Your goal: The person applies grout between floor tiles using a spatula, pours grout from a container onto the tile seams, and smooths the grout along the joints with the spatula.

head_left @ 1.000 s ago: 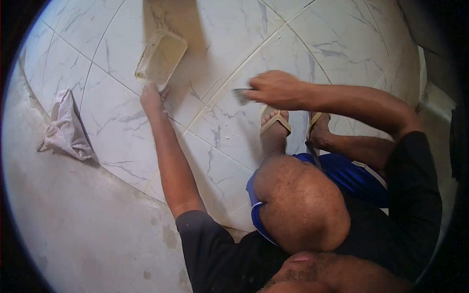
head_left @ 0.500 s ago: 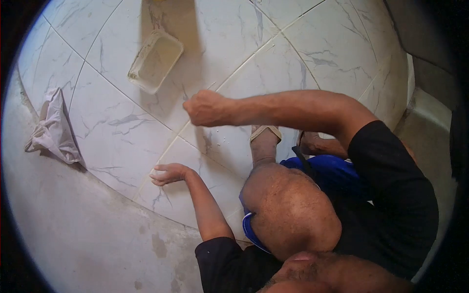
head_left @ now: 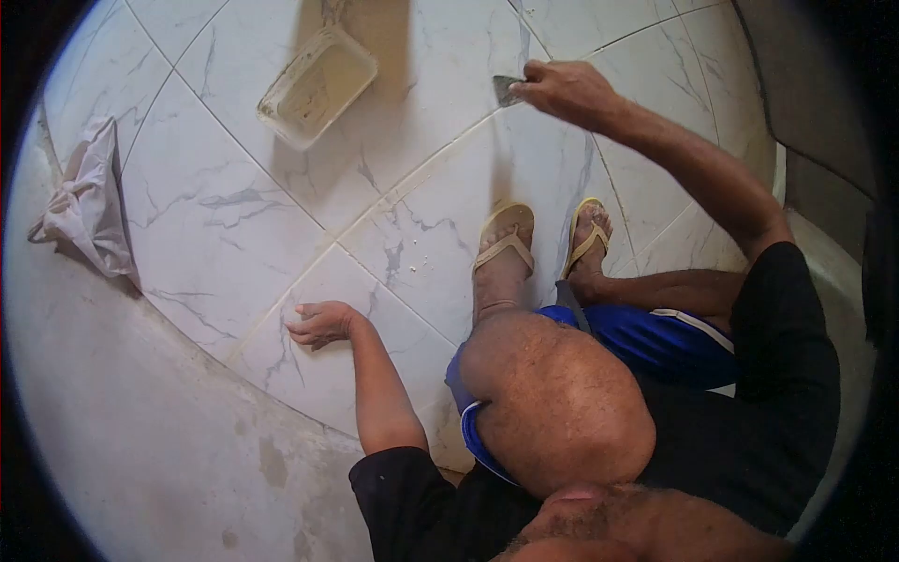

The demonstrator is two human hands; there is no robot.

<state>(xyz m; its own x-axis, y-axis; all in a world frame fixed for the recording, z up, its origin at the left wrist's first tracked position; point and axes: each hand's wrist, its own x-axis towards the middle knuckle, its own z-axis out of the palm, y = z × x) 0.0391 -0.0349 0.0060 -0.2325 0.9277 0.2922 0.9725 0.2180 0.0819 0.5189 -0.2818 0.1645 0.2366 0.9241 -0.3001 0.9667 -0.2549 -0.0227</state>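
Note:
My right hand grips a small flat scraper, its blade over a joint line between the marbled white tiles. Lower and to the left, my left hand is at the tile surface with its fingers apart and nothing in them. A rectangular tub with pale residue inside rests on the tiles at the upper middle, apart from both hands. Small pale crumbs lie on the tile between the hands.
A crumpled white cloth lies at the left, by the edge of the tiles and the grey concrete. My sandalled feet are on the tiles right of centre. A dark wall stands at the far right.
My left hand has left the tub and come down to the tiles nearer me. My right hand swung left, then back up and right along the joint, still with the scraper.

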